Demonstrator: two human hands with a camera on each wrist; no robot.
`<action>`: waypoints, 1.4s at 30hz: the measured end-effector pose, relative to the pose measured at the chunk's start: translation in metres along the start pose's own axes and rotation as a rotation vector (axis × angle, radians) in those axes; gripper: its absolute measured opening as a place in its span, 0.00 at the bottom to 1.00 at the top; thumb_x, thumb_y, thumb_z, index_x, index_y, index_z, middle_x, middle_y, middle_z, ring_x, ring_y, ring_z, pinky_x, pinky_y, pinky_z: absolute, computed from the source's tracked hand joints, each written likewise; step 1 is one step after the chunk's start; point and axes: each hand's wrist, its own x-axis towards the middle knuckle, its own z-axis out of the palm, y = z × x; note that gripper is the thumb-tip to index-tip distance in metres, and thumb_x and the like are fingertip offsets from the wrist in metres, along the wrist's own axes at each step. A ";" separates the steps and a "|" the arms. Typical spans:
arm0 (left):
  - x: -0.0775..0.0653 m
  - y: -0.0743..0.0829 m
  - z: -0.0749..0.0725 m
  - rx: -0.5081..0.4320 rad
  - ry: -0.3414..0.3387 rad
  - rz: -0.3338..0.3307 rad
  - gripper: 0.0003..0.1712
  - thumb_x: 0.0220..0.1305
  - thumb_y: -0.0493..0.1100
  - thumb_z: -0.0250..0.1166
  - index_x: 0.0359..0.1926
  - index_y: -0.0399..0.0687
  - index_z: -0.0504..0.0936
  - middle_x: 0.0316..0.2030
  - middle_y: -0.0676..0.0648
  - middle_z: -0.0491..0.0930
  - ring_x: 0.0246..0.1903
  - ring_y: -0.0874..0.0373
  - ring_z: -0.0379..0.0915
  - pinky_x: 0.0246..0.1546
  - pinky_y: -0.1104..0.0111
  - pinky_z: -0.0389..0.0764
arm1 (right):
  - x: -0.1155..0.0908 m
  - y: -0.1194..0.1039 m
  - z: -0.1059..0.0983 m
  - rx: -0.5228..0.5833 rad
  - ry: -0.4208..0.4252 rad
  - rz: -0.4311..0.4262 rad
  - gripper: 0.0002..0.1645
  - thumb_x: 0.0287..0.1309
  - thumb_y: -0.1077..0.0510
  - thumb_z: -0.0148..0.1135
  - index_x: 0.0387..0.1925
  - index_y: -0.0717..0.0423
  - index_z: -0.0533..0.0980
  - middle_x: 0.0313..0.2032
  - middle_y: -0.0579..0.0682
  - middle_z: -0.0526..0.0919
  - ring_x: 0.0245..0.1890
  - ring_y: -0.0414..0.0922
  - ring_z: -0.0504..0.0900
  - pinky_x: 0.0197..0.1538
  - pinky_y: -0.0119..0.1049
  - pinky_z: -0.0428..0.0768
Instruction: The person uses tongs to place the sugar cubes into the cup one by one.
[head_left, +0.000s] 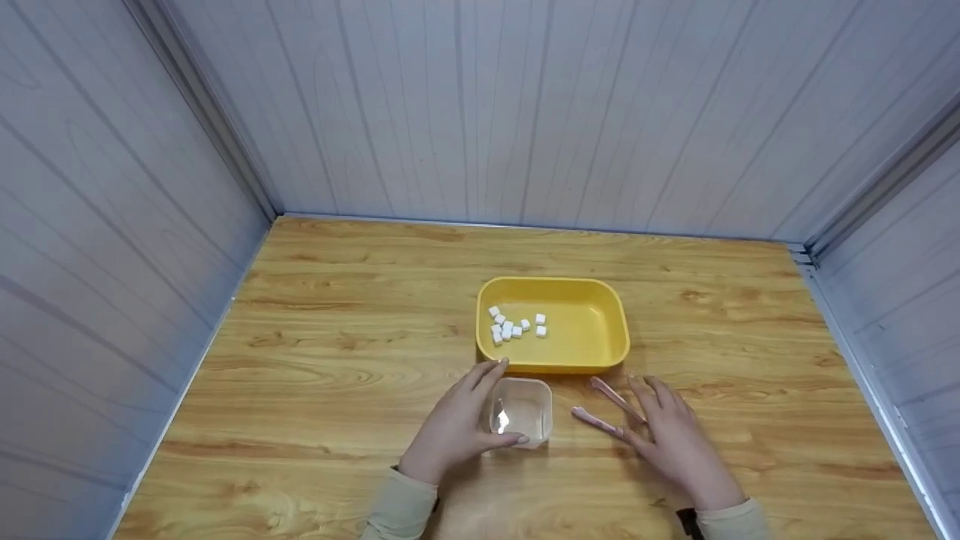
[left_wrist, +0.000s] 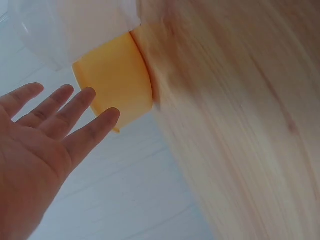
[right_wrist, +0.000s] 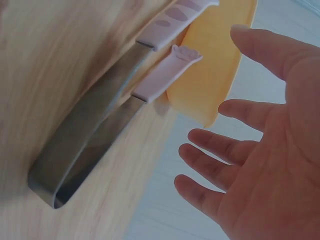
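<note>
My left hand [head_left: 454,427] is beside a small clear plastic container [head_left: 529,409], thumb along its front and fingers towards its back left. In the left wrist view, the fingers are spread and nearly straight, apart from the container [left_wrist: 75,25]. My right hand [head_left: 675,439] hovers over a pair of tongs with pink tips [head_left: 596,420], fingers extended. The right wrist view shows the tongs' bent metal band [right_wrist: 75,145] lying apart from the palm, its two arms spread. Paw-like shapes finish the pink ends.
A yellow rectangular tub [head_left: 555,368] stands just behind the container. Several small white cubes [head_left: 508,327] lie inside it, mostly towards its left side. Pale panels [head_left: 495,112] wall the wooden table [head_left: 337,360] at the back and both sides.
</note>
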 end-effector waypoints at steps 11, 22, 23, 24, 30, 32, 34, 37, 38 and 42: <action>0.002 0.000 0.008 0.043 -0.012 0.072 0.62 0.43 0.71 0.69 0.74 0.53 0.54 0.69 0.52 0.57 0.65 0.54 0.57 0.66 0.60 0.59 | -0.002 -0.005 0.009 -0.007 -0.016 -0.018 0.44 0.50 0.48 0.72 0.66 0.60 0.65 0.63 0.67 0.64 0.60 0.68 0.64 0.59 0.66 0.63; 0.001 0.003 0.013 0.064 0.002 0.102 0.58 0.45 0.71 0.68 0.71 0.45 0.60 0.66 0.48 0.62 0.64 0.54 0.60 0.63 0.61 0.64 | 0.001 -0.010 0.018 -0.042 -0.030 -0.040 0.47 0.48 0.50 0.74 0.68 0.55 0.64 0.61 0.65 0.67 0.59 0.66 0.66 0.58 0.65 0.65; 0.001 0.002 0.014 0.069 0.006 0.106 0.58 0.46 0.71 0.67 0.71 0.45 0.60 0.66 0.48 0.62 0.63 0.54 0.61 0.63 0.61 0.65 | 0.001 -0.011 0.019 -0.047 -0.035 -0.038 0.47 0.48 0.50 0.74 0.68 0.55 0.64 0.61 0.65 0.67 0.59 0.66 0.66 0.57 0.64 0.66; 0.001 0.002 0.015 0.076 0.008 0.109 0.57 0.46 0.71 0.67 0.71 0.45 0.60 0.66 0.47 0.63 0.63 0.54 0.61 0.63 0.62 0.65 | 0.001 -0.011 0.020 -0.050 -0.040 -0.034 0.47 0.48 0.51 0.74 0.68 0.55 0.63 0.61 0.65 0.68 0.59 0.66 0.66 0.57 0.64 0.66; 0.002 0.001 0.017 0.119 0.024 0.132 0.56 0.48 0.68 0.68 0.70 0.44 0.60 0.65 0.45 0.63 0.63 0.53 0.62 0.63 0.62 0.65 | 0.001 -0.014 0.026 -0.053 -0.070 -0.020 0.45 0.50 0.51 0.73 0.66 0.59 0.65 0.61 0.65 0.67 0.58 0.65 0.68 0.54 0.64 0.70; 0.002 0.001 0.017 0.126 0.026 0.138 0.56 0.48 0.67 0.69 0.70 0.44 0.60 0.65 0.45 0.63 0.62 0.53 0.62 0.63 0.61 0.65 | 0.000 -0.014 0.028 -0.051 -0.072 -0.019 0.43 0.50 0.52 0.72 0.66 0.59 0.65 0.61 0.65 0.67 0.57 0.64 0.68 0.52 0.63 0.71; 0.001 0.003 0.017 0.130 0.025 0.138 0.56 0.48 0.66 0.70 0.71 0.43 0.60 0.65 0.46 0.63 0.62 0.53 0.63 0.62 0.61 0.66 | 0.000 -0.014 0.029 -0.054 -0.064 -0.020 0.42 0.50 0.53 0.73 0.65 0.58 0.66 0.60 0.64 0.68 0.56 0.63 0.69 0.51 0.63 0.72; 0.001 0.004 0.016 0.131 0.015 0.127 0.56 0.48 0.66 0.70 0.71 0.43 0.60 0.65 0.46 0.63 0.62 0.53 0.63 0.62 0.61 0.66 | 0.001 -0.014 0.030 -0.063 -0.038 -0.027 0.41 0.49 0.55 0.73 0.64 0.58 0.67 0.58 0.63 0.69 0.54 0.62 0.71 0.49 0.62 0.73; 0.001 0.005 0.016 0.132 0.012 0.122 0.56 0.48 0.66 0.70 0.71 0.43 0.60 0.65 0.46 0.63 0.62 0.53 0.63 0.62 0.61 0.66 | 0.001 -0.013 0.031 -0.068 -0.028 -0.029 0.40 0.49 0.56 0.73 0.63 0.58 0.68 0.57 0.63 0.70 0.54 0.62 0.71 0.49 0.62 0.73; 0.001 0.006 0.016 0.125 0.004 0.110 0.56 0.47 0.67 0.70 0.71 0.44 0.60 0.66 0.46 0.63 0.62 0.52 0.63 0.62 0.61 0.66 | 0.001 -0.012 0.032 -0.084 -0.003 -0.034 0.40 0.47 0.58 0.73 0.63 0.57 0.69 0.54 0.61 0.72 0.50 0.61 0.73 0.47 0.60 0.75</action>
